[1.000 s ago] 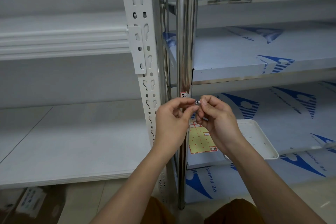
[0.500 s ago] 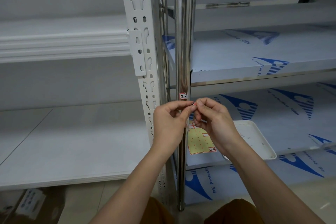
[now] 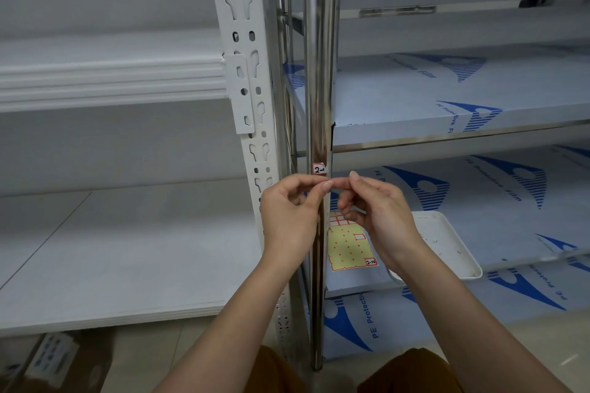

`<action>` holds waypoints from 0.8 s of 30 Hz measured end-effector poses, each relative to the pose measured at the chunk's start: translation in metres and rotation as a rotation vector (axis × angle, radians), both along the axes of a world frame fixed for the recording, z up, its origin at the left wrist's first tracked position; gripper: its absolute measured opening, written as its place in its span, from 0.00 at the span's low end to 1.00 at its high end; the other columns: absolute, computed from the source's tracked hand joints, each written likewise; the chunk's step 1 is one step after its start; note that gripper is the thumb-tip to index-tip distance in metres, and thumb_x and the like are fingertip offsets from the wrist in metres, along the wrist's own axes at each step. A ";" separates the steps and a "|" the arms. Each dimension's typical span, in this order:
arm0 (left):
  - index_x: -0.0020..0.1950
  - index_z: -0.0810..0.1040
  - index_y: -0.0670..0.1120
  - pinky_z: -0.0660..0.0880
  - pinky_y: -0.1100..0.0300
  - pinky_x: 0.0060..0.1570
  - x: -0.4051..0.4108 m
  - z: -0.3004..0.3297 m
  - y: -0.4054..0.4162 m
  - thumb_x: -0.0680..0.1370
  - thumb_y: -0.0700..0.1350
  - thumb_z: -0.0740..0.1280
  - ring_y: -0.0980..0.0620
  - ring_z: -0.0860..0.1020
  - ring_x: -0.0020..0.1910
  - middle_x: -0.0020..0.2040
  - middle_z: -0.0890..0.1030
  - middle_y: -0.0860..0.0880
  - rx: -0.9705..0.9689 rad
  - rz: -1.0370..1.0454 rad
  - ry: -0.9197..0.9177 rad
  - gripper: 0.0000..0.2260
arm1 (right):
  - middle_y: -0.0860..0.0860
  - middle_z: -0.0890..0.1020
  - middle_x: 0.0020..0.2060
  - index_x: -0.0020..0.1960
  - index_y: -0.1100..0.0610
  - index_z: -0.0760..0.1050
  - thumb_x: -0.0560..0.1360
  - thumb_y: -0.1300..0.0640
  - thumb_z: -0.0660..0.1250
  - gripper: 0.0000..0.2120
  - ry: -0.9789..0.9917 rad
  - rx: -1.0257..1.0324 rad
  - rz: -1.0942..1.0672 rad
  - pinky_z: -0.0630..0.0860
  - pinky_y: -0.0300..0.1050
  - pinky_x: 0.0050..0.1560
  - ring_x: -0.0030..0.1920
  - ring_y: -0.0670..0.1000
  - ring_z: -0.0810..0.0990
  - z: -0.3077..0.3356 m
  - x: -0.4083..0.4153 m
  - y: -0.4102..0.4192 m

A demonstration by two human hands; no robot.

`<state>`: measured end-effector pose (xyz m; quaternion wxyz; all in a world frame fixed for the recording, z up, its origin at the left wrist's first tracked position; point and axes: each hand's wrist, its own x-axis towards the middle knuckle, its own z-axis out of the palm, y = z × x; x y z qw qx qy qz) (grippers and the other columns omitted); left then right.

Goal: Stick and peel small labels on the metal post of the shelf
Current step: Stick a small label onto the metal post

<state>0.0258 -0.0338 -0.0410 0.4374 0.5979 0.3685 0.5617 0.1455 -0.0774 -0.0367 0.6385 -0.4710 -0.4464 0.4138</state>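
Observation:
A shiny metal post (image 3: 319, 73) runs up the middle of the shelf. One small white label (image 3: 320, 169) with a red edge, marked "2-", is stuck on it. Just below that label my two hands meet in front of the post. My left hand (image 3: 292, 217) pinches thumb against forefinger. The forefinger of my right hand (image 3: 381, 214) touches that pinch, with its thumb lifted. The small label between the fingertips is hidden. A yellow label sheet (image 3: 348, 247) lies on the lower shelf behind my right hand.
A white perforated upright (image 3: 247, 79) stands just left of the post. A white tray (image 3: 447, 242) sits on the film-covered lower shelf (image 3: 495, 201) to the right. White boards (image 3: 111, 249) lie at the left, and a cardboard box (image 3: 54, 360) is on the floor.
The small label seen between my fingertips a second ago is now covered. My fingertips have closed tighter together, just under the label stuck on the post.

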 end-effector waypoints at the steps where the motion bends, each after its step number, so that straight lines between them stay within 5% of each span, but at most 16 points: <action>1: 0.42 0.83 0.47 0.73 0.60 0.31 0.000 0.001 -0.001 0.74 0.39 0.72 0.56 0.74 0.26 0.37 0.84 0.50 -0.021 -0.001 -0.012 0.03 | 0.50 0.79 0.31 0.48 0.59 0.82 0.81 0.55 0.58 0.15 0.000 0.000 0.000 0.73 0.37 0.38 0.34 0.46 0.75 0.000 0.000 0.000; 7: 0.45 0.80 0.45 0.69 0.67 0.25 0.000 0.002 0.001 0.79 0.42 0.66 0.58 0.71 0.22 0.38 0.82 0.51 -0.129 -0.068 0.059 0.05 | 0.49 0.84 0.38 0.51 0.53 0.81 0.76 0.58 0.65 0.07 -0.096 0.069 -0.093 0.77 0.39 0.43 0.38 0.44 0.79 -0.003 0.003 -0.004; 13: 0.47 0.81 0.41 0.68 0.68 0.26 0.009 -0.002 -0.001 0.79 0.46 0.64 0.57 0.71 0.24 0.26 0.74 0.51 -0.244 -0.198 0.089 0.10 | 0.56 0.82 0.46 0.49 0.54 0.83 0.64 0.53 0.73 0.14 -0.285 0.130 -0.081 0.79 0.40 0.49 0.45 0.47 0.81 -0.006 0.010 -0.001; 19: 0.49 0.81 0.43 0.68 0.66 0.27 0.023 -0.001 -0.003 0.81 0.44 0.62 0.56 0.71 0.29 0.36 0.78 0.48 -0.549 -0.389 -0.059 0.09 | 0.53 0.83 0.42 0.46 0.56 0.84 0.66 0.54 0.73 0.11 -0.278 0.092 -0.178 0.78 0.44 0.46 0.44 0.51 0.81 -0.015 0.032 -0.001; 24: 0.56 0.81 0.40 0.69 0.67 0.26 0.035 -0.002 -0.006 0.81 0.37 0.57 0.56 0.72 0.31 0.45 0.83 0.48 -0.715 -0.523 -0.192 0.13 | 0.47 0.82 0.39 0.45 0.48 0.83 0.71 0.55 0.72 0.04 -0.265 0.025 -0.278 0.73 0.37 0.40 0.37 0.38 0.77 -0.028 0.047 -0.002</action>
